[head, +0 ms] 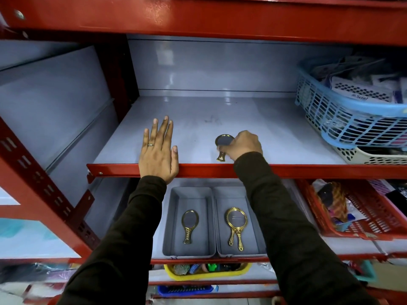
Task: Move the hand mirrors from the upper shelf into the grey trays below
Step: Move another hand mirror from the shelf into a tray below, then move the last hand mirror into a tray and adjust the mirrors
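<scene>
A small gold-framed hand mirror (222, 144) lies near the front edge of the upper grey shelf (220, 119), and my right hand (245, 145) is closed around its neck. My left hand (159, 150) rests flat and open on the shelf's red front edge, holding nothing. Below stand two grey trays side by side. The left tray (170, 221) holds one gold hand mirror (189, 225). The right tray (220, 192) holds two gold mirrors stacked together (236, 227).
A blue plastic basket (352, 119) full of packets sits on a white basket (372, 157) at the shelf's right. A red basket (363, 216) stands right of the trays. A yellow basket (207, 271) is on the shelf beneath. A red upright (39, 177) runs along the left.
</scene>
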Tool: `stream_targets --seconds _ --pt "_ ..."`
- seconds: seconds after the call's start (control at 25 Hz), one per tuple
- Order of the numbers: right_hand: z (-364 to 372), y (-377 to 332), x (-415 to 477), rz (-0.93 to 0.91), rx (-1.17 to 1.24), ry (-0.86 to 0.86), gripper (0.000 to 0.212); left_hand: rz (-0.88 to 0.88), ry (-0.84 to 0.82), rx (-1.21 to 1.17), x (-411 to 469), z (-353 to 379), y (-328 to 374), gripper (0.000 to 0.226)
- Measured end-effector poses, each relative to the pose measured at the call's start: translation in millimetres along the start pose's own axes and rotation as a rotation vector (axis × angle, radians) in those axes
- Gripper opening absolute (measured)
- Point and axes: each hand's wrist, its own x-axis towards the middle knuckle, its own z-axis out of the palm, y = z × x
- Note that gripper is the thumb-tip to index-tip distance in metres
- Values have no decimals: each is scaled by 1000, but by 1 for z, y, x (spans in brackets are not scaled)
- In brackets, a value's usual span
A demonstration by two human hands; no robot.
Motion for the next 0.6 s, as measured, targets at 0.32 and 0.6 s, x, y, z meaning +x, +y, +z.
stream_targets --seconds 0.32,0.6 --pt "21 -9 25 89 -85 -122 43 15 0 -19 -1 -3 1 68" --pt "-11 -3 9 113 505 -378 35 11 -13 -9 -1 -4 2 69"
